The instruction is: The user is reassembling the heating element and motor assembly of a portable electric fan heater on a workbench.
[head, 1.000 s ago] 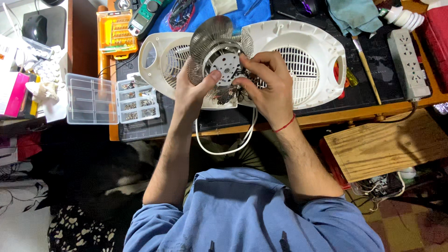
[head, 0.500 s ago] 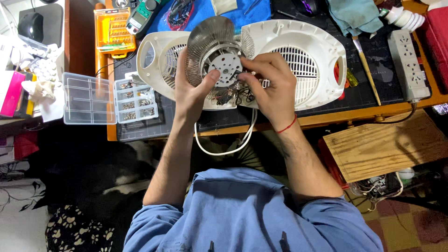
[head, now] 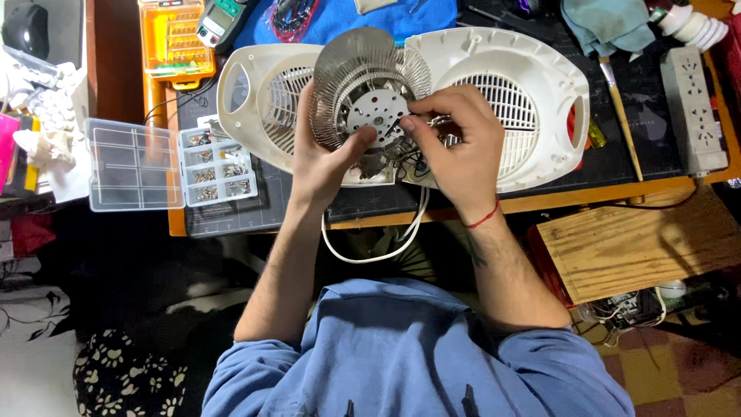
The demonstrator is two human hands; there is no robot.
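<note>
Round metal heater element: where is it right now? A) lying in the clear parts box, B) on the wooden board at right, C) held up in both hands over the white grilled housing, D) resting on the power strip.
C: the left hand cups the round metal heater element from the side while the right hand pinches at its hub, above the white grilled housing.

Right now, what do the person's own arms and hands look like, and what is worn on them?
Both forearms are bare, with blue sleeves pushed up to the elbows. The right hand has a thin red string around its wrist. The left hand wears nothing; no gloves.
</note>
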